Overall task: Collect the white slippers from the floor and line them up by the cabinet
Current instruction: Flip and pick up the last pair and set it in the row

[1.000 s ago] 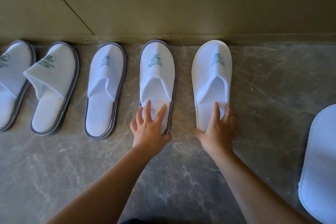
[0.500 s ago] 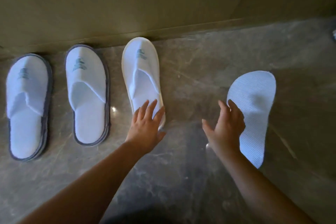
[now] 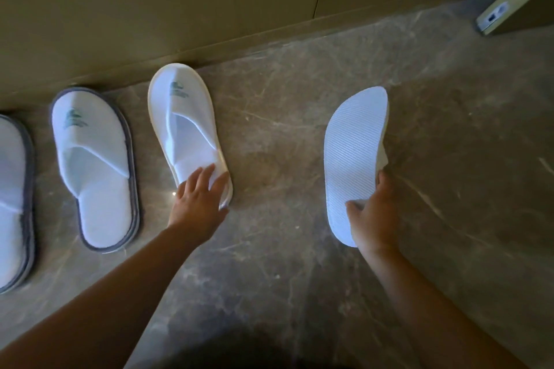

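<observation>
Left hand lies flat, fingers spread, grasping nothing, on the heel of the cream-edged slipper (toe at the cabinet base). Right hand pinches the heel of the upturned slipper, ribbed sole up, well right on the marble floor.

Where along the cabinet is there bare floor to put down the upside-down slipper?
The widest bare floor lies along the cabinet, between the cream-edged slipper and the upside-down slipper gripped by the right hand. Left of the cream-edged one it is crowded: grey-edged slippers sit close together.
</observation>
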A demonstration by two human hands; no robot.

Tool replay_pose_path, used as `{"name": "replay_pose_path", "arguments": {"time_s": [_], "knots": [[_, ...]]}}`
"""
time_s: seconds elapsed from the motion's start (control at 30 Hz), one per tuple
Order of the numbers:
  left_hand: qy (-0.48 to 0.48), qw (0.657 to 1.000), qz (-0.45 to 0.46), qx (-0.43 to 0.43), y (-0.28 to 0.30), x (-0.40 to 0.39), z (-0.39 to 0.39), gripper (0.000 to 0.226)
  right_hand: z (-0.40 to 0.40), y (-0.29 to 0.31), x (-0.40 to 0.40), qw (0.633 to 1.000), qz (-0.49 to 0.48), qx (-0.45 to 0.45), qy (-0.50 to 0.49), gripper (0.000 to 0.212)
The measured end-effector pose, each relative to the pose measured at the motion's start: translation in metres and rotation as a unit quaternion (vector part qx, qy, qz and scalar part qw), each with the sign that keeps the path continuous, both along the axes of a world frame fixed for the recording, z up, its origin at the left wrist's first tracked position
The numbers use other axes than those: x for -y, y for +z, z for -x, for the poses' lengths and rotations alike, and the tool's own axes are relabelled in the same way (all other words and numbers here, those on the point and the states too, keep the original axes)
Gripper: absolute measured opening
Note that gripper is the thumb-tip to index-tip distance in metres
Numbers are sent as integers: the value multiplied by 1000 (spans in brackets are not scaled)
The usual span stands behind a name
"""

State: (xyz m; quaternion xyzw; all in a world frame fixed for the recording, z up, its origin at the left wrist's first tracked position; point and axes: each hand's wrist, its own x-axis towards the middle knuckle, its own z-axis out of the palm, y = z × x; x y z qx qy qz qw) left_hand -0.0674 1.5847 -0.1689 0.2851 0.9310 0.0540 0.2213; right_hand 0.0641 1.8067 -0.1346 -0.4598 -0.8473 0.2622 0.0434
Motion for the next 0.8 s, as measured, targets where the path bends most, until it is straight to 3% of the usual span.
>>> {"name": "replay_pose_path", "arguments": {"time_s": [0.2, 0.33, 0.47, 0.57, 0.67, 0.8], "knots": [[-5, 1000, -2, 1, 1, 0, 0, 66, 45, 14, 13, 988, -28, -125, 89, 44], [-12, 1000, 7, 4, 0, 0, 2, 68, 67, 4, 33, 977, -33, -55, 204, 46], [-7, 1000, -4, 7, -1, 1, 3, 68, 73, -3, 48, 967, 34, -30, 249, 46], [-3, 1000, 0, -4, -4, 2, 2, 67, 68, -10, 44, 974, 23, -31, 223, 56], [1, 1000, 2, -4, -7, 3, 0, 67, 59, -18, 35, 982, 10, 35, 183, 78], [4, 1000, -2, -2, -7, 3, 0, 68, 48, -32, 33, 970, 34, 105, 217, 94]]}}
